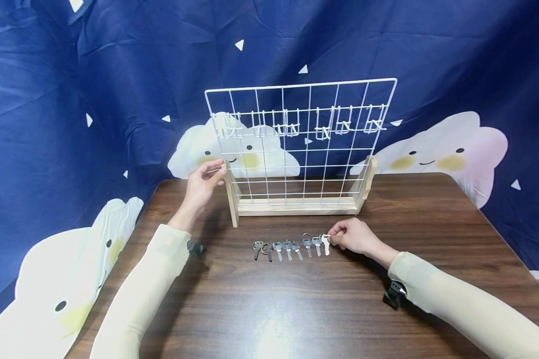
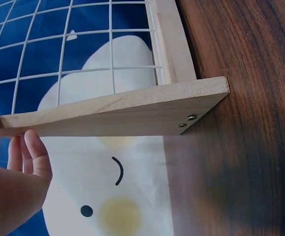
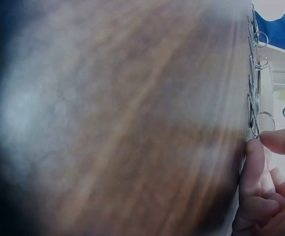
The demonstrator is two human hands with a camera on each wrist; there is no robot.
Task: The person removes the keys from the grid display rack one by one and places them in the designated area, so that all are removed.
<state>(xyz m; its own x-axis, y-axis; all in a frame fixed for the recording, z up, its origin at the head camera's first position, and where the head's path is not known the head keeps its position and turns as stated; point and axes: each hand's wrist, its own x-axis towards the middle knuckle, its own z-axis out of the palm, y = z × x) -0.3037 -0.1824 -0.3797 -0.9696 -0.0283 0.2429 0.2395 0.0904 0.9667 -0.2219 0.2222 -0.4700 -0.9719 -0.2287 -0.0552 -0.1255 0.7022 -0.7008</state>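
A white wire grid rack (image 1: 296, 152) stands upright on a wooden base. My left hand (image 1: 202, 183) grips the upper end of its left wooden side panel (image 2: 132, 110), thumb on one face and fingers on the other. In front of the rack, several keys (image 1: 288, 247) with rings lie in a row on the table. At the right end of that row, my right hand (image 1: 354, 236) pinches a key (image 1: 326, 244) between thumb and forefinger. The right wrist view shows the fingertips (image 3: 254, 153) close to the tabletop, beside the rings of the other keys.
Several white wire hooks (image 1: 323, 130) hang along the upper part of the grid. The dark wooden table (image 1: 233, 304) carries the rack and keys. Behind it hangs a blue cloth (image 1: 152, 65) printed with clouds and triangles. Dark wrist cameras sit under both sleeves.
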